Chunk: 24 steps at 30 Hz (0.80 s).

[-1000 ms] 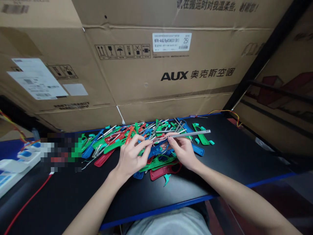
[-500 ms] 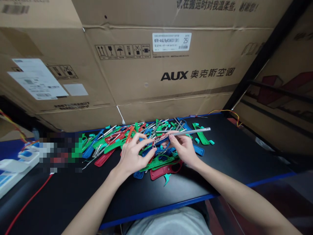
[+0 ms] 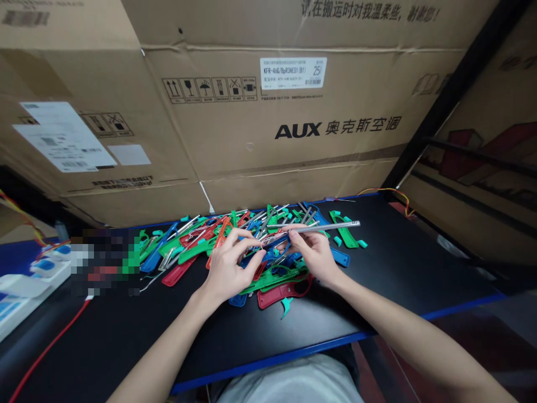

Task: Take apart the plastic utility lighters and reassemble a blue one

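My right hand (image 3: 316, 257) is closed on a slim grey metal tube (image 3: 335, 226), which points out to the right nearly level. Thin wires (image 3: 271, 239) run from that grip towards my left hand (image 3: 229, 268), whose thumb and forefinger are pinched close together at their ends. Both hands are above a heap of plastic handle pieces: a green one (image 3: 199, 250), a dark red one (image 3: 283, 292) and a blue one (image 3: 159, 250) among them. A turquoise trigger-shaped piece (image 3: 286, 308) lies in front of the heap. The fingers partly hide the blue parts between my hands.
Behind the black tabletop (image 3: 398, 263) stands a large cardboard box (image 3: 235, 134). A white power strip (image 3: 33, 288) and a red cable (image 3: 50, 350) are at the left. A black metal post (image 3: 444, 101) rises at the back right.
The tube's right end has dipped very slightly. My left thumb and forefinger have shifted a little left and closer together at the wires. The heap looks unchanged.
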{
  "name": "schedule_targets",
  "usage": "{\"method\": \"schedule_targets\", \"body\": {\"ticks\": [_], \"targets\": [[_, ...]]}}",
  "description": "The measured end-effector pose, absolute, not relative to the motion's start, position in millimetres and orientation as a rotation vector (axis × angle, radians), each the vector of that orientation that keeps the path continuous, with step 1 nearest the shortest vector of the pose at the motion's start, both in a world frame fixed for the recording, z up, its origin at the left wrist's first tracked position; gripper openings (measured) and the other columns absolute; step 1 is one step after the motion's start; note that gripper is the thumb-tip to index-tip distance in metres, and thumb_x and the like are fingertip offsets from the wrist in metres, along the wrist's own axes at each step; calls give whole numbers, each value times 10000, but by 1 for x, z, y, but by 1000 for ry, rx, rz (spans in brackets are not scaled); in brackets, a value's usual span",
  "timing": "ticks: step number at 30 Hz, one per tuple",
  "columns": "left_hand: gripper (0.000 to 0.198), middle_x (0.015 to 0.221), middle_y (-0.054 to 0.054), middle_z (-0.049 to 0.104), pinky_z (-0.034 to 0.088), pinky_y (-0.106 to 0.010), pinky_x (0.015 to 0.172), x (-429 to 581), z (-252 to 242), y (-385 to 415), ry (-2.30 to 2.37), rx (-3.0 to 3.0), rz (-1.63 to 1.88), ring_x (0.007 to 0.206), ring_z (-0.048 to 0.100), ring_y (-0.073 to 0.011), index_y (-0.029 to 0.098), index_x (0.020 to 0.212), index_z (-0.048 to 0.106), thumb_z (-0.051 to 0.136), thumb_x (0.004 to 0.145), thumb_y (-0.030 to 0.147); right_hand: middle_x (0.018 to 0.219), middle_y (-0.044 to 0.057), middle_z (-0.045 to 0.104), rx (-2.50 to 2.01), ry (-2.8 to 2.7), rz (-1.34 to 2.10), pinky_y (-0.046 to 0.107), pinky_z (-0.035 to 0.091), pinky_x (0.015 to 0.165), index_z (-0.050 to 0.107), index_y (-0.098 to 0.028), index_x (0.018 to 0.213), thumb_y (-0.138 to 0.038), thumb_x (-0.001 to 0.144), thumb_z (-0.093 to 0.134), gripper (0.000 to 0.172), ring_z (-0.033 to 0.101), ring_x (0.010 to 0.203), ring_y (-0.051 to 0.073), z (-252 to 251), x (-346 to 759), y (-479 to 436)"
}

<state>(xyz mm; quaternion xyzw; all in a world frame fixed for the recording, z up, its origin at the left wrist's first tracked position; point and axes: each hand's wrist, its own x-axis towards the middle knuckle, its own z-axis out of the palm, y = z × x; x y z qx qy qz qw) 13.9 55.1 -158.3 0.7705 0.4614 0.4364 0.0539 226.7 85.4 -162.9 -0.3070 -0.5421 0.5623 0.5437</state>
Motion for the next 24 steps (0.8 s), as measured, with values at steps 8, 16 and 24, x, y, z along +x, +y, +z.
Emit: {"method": "schedule_targets", "body": {"ticks": [8,16,24], "targets": [[87,1041,-19,580,387,-197,514,15,-159,56,1261,2180,1271,533,408,-11,203,952,705,670,930,279,975,75,760,-717,-1296,1446,306,640,659,726,-178,1055,-602,841,759,476,731,727,193,-161,228,85],[127,1046,-38,587,374,-200,499,14,-156,55,1244,2110,1245,536,400,-19,202,962,703,658,944,318,966,72,761,-715,-1263,1495,307,643,662,744,-179,1045,-605,809,786,489,734,709,189,-157,230,85],[255,912,-45,605,481,-207,610,20,-149,57,1217,1998,1257,789,591,-122,181,852,687,563,996,352,932,87,752,-704,-1207,1482,306,641,648,728,-156,1028,-597,818,785,492,723,673,182,-160,230,90]]}}
